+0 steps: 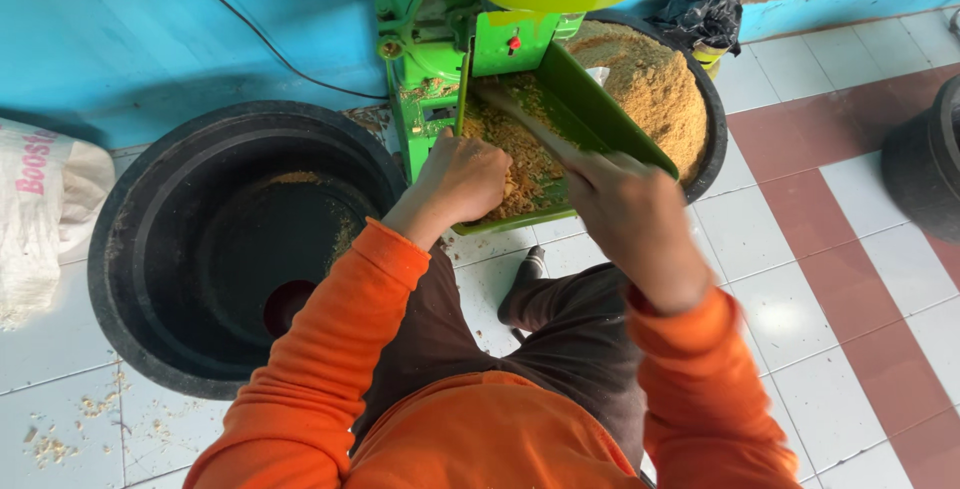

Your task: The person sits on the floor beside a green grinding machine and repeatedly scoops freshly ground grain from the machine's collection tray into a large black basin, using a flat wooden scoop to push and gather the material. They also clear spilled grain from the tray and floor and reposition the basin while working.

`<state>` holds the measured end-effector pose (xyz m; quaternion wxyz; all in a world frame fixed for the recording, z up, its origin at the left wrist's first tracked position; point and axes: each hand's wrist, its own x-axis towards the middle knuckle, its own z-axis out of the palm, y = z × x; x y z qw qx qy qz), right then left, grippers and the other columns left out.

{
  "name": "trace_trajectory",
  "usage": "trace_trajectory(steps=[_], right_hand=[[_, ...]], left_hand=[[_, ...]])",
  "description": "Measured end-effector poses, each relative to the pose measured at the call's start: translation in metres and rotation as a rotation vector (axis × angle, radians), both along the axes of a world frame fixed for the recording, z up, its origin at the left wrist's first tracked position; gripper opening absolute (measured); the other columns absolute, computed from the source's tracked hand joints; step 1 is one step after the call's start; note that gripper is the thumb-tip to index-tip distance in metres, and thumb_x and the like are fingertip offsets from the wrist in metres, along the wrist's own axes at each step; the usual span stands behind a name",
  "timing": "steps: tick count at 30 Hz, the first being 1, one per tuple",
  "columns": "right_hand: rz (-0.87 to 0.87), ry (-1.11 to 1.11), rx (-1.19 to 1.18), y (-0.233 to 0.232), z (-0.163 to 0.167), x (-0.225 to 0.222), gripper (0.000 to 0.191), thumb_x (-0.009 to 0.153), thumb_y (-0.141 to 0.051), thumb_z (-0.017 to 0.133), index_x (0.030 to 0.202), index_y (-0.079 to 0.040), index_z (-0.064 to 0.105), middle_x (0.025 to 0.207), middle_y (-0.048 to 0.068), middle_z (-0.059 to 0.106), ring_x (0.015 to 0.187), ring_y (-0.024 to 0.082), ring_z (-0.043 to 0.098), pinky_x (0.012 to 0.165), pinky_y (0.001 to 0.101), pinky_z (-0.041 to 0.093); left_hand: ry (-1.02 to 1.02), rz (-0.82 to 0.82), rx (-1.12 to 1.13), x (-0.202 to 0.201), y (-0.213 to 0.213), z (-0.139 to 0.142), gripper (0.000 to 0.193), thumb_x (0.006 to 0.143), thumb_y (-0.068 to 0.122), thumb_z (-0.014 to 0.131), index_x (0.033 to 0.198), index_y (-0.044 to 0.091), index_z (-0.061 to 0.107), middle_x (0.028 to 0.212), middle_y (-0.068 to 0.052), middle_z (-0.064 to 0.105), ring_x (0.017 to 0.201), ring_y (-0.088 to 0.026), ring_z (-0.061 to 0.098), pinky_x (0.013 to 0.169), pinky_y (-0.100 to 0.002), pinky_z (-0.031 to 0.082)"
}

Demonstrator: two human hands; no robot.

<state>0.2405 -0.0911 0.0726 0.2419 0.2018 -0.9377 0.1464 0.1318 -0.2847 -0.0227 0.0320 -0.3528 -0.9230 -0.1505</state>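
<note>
Here two hands work one green tray [590,109]: left hand [462,181] fingers hidden in feed, right hand [630,219] fingers gripping a stick [530,121].

The green feed tray [600,109] sticks out from the green machine and slopes down toward the person. It has raised sides and a flat floor. It is full of chopped yellow-brown bits [510,154], small and rough, piled mostly on its left side. The left hand [462,179] is curled into a loose fist and rests on the bits near the tray's lower edge. The right hand [630,219] grips a pale stick [545,127]. The stick lies slanted across the tray, its far end pointing up toward the machine's opening.
</note>
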Motion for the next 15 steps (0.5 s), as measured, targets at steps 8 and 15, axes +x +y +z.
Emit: trace_trajectory(steps=[8,15], right_hand=[[-0.074,0.018,-0.032,0.025,-0.027,-0.042,0.016,0.096,-0.009,0.070,0.110,-0.008,0.077,0.085,0.014,0.073,0.066,0.030,0.069,0.059,0.0397,0.055],[-0.211,-0.235,0.140,0.077,0.105,0.065,0.020,0.093,-0.014,0.074,0.111,-0.006,0.078,0.086,0.015,0.073,0.072,0.027,0.070,0.065,0.0374,0.052]], left_hand=[[-0.041,-0.008,-0.083,0.004,-0.001,0.011,0.015,0.087,0.022,0.064,0.084,0.013,0.075,0.079,-0.012,0.074,0.080,-0.034,0.072,0.094,-0.059,0.041],[-0.033,-0.037,0.151,0.009,-0.001,0.016,0.046,0.078,0.048,0.074,0.105,0.011,0.074,0.101,-0.010,0.075,0.101,-0.037,0.069,0.105,-0.078,0.019]])
